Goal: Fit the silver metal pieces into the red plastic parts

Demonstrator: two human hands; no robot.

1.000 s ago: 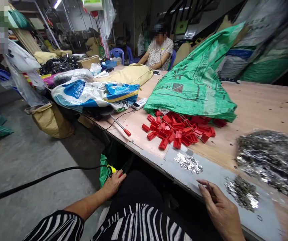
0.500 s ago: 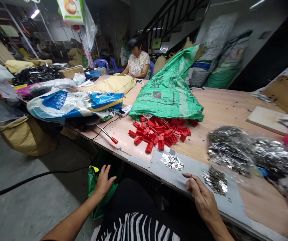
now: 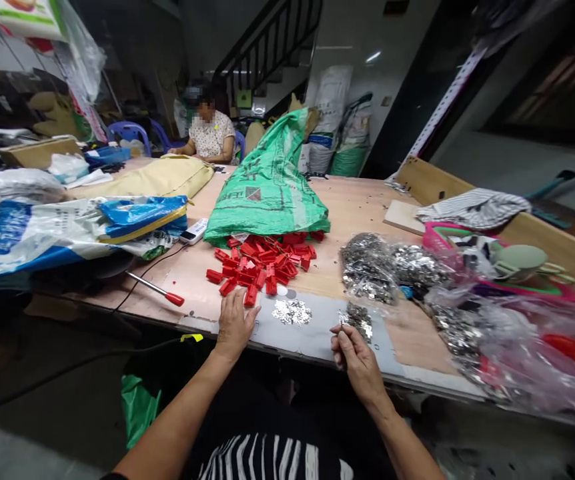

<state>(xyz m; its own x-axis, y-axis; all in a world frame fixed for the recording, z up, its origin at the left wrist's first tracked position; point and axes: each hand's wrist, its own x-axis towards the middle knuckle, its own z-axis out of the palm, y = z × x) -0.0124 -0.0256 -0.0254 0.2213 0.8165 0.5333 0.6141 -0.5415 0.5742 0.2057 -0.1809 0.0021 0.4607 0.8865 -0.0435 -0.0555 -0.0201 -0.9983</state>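
Observation:
My left hand lies on the table edge with fingers stretched toward a heap of red plastic pieces that spills from a green woven sack; its fingertips reach the nearest red piece. My right hand rests at the table edge beside a small pile of shiny metal bits, its fingers curled together in a pinch; what they hold is too small to name. Another small metal pile lies between the two hands on a grey patch of the table.
Clear bags of metal parts lie to the right. A red-handled screwdriver and a blue-white sack are on the left. A pink basket stands at right. Another person sits at the far end.
The view swung right and toward the table. My left hand rose from beside my lap onto the table next to the red pieces. My right hand stayed by the metal pile.

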